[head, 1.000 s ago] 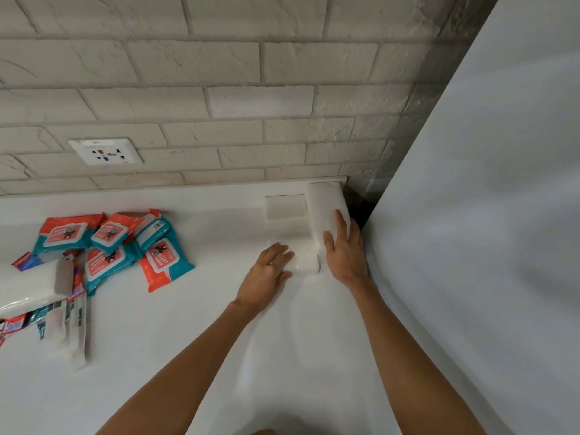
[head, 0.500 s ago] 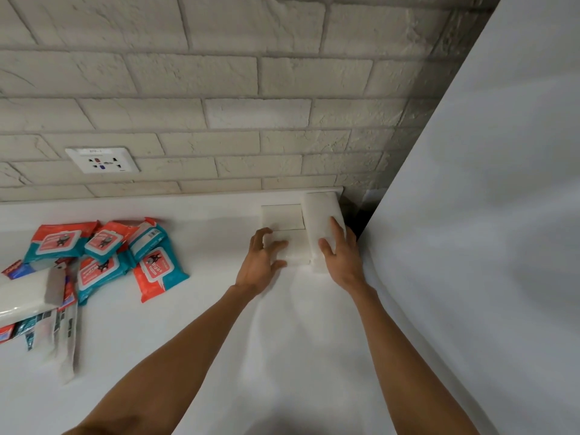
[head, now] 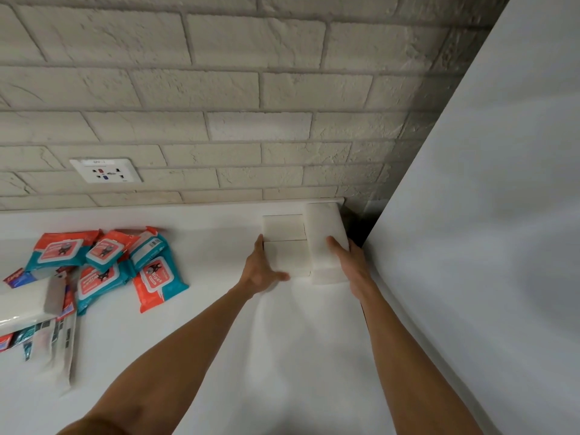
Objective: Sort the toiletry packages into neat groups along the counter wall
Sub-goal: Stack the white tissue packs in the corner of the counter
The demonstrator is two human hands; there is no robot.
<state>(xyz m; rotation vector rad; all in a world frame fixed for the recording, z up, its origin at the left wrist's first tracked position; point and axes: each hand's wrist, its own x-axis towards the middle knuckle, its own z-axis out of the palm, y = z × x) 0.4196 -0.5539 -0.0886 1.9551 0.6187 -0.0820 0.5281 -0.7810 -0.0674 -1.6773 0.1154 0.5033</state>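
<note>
In the counter's back right corner lie two small flat white packs, one (head: 283, 227) against the wall and one (head: 286, 256) right in front of it. Beside them on the right a taller white pack (head: 323, 230) lies on another white pack (head: 329, 275). My left hand (head: 260, 271) presses the near small pack's left front corner, thumb along its left side and fingers along its front edge. My right hand (head: 351, 262) rests flat on the taller pack with straight fingers. A loose heap of teal and orange wipes packs (head: 153, 277) lies at the left.
A large white tissue pack (head: 26, 301) and a red toothpaste box (head: 15, 277) lie at the far left, over flat sachets (head: 64, 346). A wall socket (head: 105, 171) sits in the brick wall. A white panel (head: 470, 215) closes off the right side.
My left hand slid the near small white pack back against the one at the wall and now sits at its front left corner. My right hand stayed on the taller pack.
</note>
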